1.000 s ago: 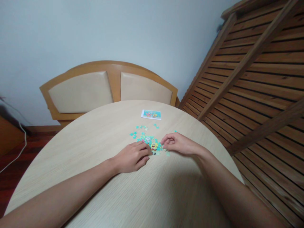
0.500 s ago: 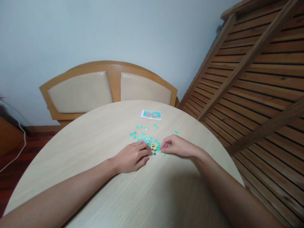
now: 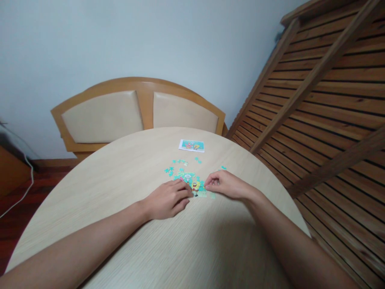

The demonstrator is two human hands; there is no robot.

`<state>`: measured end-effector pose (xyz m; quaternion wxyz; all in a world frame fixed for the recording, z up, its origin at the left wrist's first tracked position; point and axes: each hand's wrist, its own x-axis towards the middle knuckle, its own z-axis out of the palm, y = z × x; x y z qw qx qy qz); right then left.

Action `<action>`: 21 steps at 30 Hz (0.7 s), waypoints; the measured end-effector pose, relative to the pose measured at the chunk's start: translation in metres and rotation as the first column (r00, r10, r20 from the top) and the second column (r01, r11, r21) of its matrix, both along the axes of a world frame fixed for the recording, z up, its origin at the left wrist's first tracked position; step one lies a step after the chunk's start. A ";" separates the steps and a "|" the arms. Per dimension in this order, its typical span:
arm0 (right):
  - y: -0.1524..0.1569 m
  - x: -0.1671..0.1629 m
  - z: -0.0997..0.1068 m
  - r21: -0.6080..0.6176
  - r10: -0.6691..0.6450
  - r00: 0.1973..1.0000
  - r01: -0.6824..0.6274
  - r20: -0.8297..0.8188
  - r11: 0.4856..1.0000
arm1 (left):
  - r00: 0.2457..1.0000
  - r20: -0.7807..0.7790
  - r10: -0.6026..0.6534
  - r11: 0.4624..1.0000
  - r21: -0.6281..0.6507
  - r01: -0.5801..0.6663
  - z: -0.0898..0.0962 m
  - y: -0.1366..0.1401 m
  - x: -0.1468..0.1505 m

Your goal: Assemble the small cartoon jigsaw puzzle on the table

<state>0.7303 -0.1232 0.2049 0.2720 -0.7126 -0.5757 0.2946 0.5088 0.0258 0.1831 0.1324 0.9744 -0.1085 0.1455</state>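
Note:
A partly joined jigsaw puzzle lies on the table, showing a yellow square cartoon figure and a pale green-faced one on turquoise. My left hand rests palm down over its left side, fingers spread and lightly bent, covering that part. At the right edge of the puzzle, my right hand pinches a small puzzle piece between thumb and forefinger. Most of that piece is hidden by the fingertips. Just below my right hand lies a pale green loose piece.
Several loose turquoise pieces are scattered behind the puzzle, with another piece beyond my right hand. Farther back lies a picture card. A padded wooden headboard stands behind the round table; wooden slats rise at the right.
My right hand's fingertips have shifted slightly up and right along the puzzle's right edge, uncovering more of the pale lower pieces. My left hand stays almost in place.

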 end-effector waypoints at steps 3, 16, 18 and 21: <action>-0.002 0.004 0.000 -0.005 -0.012 1.000 0.012 0.010 1.000 | 1.000 0.005 -0.001 1.000 0.005 0.001 0.000 0.000 0.000; 0.000 -0.002 -0.004 -0.038 0.038 0.998 -0.039 -0.044 0.999 | 1.000 -0.001 -0.004 1.000 -0.011 0.004 -0.002 0.001 0.000; 0.000 -0.003 -0.002 -0.034 0.057 0.998 -0.058 -0.031 0.998 | 1.000 0.000 -0.005 1.000 -0.010 0.005 -0.002 0.001 0.000; 0.000 -0.004 0.000 -0.020 0.077 0.997 -0.077 -0.007 0.997 | 1.000 -0.001 -0.005 1.000 -0.012 0.005 -0.001 0.001 0.000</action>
